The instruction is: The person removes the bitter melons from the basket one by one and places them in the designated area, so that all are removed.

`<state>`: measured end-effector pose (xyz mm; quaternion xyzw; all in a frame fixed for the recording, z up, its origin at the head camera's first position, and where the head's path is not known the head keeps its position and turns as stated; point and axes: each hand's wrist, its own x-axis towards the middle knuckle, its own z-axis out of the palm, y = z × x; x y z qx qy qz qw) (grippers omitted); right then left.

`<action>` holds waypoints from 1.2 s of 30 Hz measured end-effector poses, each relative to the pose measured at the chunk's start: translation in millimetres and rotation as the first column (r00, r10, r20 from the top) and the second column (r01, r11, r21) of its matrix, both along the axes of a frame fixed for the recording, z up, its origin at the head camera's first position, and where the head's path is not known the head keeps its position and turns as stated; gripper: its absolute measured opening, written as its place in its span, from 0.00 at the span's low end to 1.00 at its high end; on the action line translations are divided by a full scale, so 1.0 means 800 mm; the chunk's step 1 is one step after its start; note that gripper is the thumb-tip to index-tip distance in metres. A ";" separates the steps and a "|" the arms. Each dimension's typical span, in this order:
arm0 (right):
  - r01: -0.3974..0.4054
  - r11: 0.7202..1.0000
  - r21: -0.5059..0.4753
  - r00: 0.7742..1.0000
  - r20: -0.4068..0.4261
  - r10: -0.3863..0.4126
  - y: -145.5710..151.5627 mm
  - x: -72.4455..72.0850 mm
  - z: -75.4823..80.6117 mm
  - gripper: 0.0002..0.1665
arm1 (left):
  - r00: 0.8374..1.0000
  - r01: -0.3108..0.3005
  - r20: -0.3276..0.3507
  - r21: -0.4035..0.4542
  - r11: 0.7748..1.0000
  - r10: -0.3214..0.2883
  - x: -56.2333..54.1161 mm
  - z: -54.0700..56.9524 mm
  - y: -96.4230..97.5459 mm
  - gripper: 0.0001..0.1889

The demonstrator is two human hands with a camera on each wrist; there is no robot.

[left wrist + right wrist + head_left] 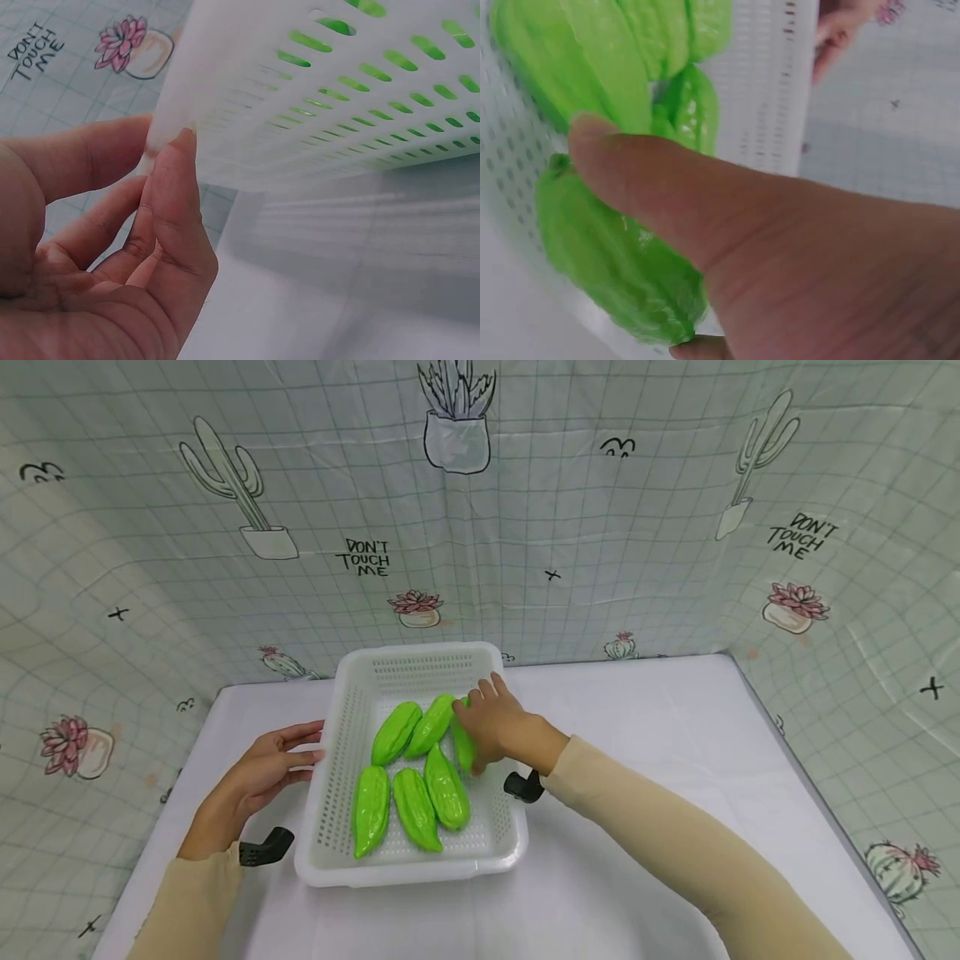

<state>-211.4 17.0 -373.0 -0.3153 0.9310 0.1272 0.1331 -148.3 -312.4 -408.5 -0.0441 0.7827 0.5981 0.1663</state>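
I see right hand (497, 725) inside white perforated basket (397, 871), by its right wall: fingers curled round 1 bitter gourd (615, 262), gripping it. 5 more gourds (371, 812) on basket floor. Left hand (258, 770): fingers extended, tips touching basket's left wall. I'd want even pressure at gourd's ends, wrist clear of basket rim, left fingers bracing lightly. Cloth (525, 510) behind basket reads "DON'T TOUCH ME" 2 times; no brand legible.

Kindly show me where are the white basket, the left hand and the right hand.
White basket (397, 872), head view: its near rim.
Left hand (261, 770), head view: its back.
Right hand (495, 725), head view: its back.
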 end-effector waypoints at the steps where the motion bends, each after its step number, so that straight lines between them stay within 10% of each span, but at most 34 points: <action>1: 0.001 1.000 -0.024 1.000 0.003 -0.001 0.003 -0.001 0.003 0.68 | 1.000 -0.002 0.001 -0.002 1.000 0.002 0.000 0.000 0.000 0.38; 19: 0.007 0.937 -0.349 0.999 -0.032 -0.020 0.084 0.007 0.056 0.66 | 1.000 -0.016 0.006 -0.007 1.000 0.016 0.001 -0.002 -0.004 0.39; 36: 0.120 0.900 -0.419 0.989 -0.028 -0.145 0.174 -0.012 0.022 0.65 | 1.000 -0.013 0.010 0.001 1.000 0.013 -0.001 -0.004 0.000 0.39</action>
